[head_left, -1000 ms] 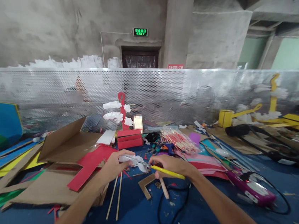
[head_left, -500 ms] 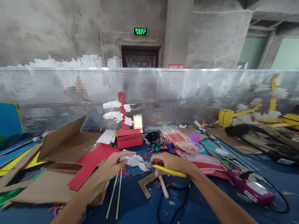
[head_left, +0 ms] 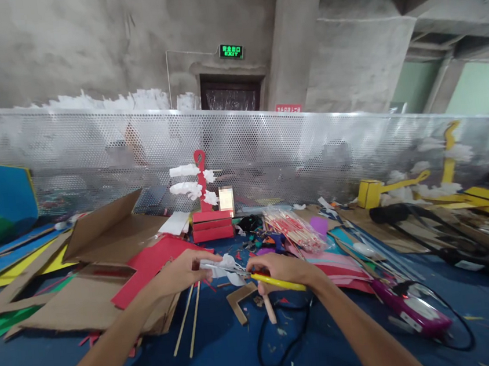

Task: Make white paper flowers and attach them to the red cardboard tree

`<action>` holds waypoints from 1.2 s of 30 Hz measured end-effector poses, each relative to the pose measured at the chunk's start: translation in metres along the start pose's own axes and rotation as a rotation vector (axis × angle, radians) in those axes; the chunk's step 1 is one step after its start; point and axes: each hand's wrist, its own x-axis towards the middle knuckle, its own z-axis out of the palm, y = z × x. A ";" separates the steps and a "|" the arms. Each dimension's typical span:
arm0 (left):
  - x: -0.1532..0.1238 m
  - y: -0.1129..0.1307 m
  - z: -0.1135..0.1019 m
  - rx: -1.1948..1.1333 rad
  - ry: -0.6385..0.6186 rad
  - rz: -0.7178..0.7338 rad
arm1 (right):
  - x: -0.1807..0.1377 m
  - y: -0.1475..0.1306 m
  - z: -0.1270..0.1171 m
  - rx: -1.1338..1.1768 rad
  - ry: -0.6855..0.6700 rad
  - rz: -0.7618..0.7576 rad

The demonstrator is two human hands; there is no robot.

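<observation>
My left hand pinches a piece of white, thin material, paper or tissue by its look. My right hand is closed round scissors with yellow handles. Their metal blades point left and lie against the white piece, close to my left fingers. Two thin wooden sticks run down from beneath my left hand; whether it also grips them I cannot tell. Under my right hand a pale wooden-looking rod lies on the blue table beside an L-shaped cardboard scrap.
Behind my hands stands a red cardboard ship with white sails. Cardboard sheets and a red sheet lie left. Bagged sticks, a purple glue-gun-like tool and a black cord lie right. A person's hand shows at the right edge.
The white piece has shifted and bunched up near the blades, with a part of it now raised. Both my hands stay almost in the same place.
</observation>
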 end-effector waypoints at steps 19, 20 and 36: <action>-0.004 0.005 -0.003 -0.101 -0.067 -0.043 | 0.001 0.002 -0.001 -0.017 0.068 0.022; -0.005 0.006 -0.004 -0.116 -0.077 -0.045 | -0.001 0.004 -0.003 -0.001 0.056 0.016; -0.010 0.014 -0.009 -0.136 -0.164 -0.025 | -0.046 0.026 -0.036 -0.332 0.100 0.494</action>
